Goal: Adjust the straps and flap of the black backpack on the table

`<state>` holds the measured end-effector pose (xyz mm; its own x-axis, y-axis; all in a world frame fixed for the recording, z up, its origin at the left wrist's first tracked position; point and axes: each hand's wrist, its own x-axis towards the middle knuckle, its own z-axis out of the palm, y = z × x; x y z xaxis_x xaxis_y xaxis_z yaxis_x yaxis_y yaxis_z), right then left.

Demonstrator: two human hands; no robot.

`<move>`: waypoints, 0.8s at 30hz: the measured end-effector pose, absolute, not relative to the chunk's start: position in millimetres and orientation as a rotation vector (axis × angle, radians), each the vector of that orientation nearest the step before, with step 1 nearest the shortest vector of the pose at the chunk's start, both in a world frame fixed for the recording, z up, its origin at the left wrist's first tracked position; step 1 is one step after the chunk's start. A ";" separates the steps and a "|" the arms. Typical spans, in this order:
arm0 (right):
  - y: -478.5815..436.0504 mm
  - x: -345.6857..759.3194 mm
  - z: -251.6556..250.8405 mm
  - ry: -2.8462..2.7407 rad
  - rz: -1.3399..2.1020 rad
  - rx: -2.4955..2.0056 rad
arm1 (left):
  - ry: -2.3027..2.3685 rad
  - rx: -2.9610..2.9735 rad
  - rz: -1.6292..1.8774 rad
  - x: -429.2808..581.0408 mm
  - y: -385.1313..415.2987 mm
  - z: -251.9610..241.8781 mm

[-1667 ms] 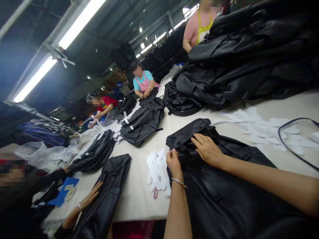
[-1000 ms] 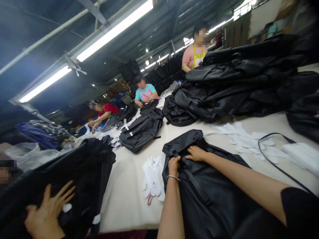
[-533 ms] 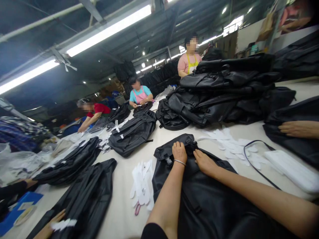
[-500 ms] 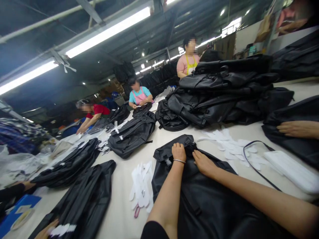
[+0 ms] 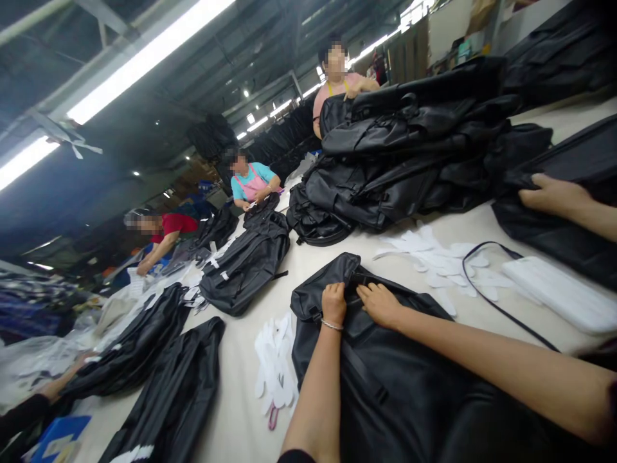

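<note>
A black backpack [image 5: 409, 392] lies flat on the table right before me, its top end pointing away. My left hand [image 5: 334, 302], with a thin bracelet on the wrist, is closed in a fist on the bag's upper edge. Just to its right, my right hand [image 5: 380, 303] rests on the same edge with fingers curled into the fabric near the top opening. What lies under the fingers is hidden.
White paper tags [image 5: 276, 366] lie left of the bag, more white pieces [image 5: 434, 257] and a dark cord [image 5: 486, 296] to the right. A tall pile of black backpacks [image 5: 409, 141] stands behind. Another person's hand [image 5: 554, 196] rests on a bag at right. Several workers sit along the table's [image 5: 241, 399] left side.
The view has shifted slightly. My hands stay together at the bag's top edge. The person at the back now reaches onto the pile, and the hand at right has moved up.
</note>
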<state>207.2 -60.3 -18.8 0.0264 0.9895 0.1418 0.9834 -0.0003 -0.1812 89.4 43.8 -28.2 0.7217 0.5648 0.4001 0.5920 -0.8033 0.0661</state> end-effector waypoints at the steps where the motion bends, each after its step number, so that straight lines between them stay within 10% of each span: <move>1: -66.3 211.2 -17.0 -2.012 0.110 -2.064 | -0.977 -2.854 -0.619 86.9 48.6 -28.8; 24: -103.2 244.1 2.5 -1.473 0.743 -2.399 | -2.740 -2.737 -1.723 180.7 22.8 -15.6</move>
<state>244.1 -103.2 2.5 0.3661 0.8810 -0.2998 0.7646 -0.4684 -0.4428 180.7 22.8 -15.6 0.1512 0.9695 -0.1932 0.2460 0.1523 0.9572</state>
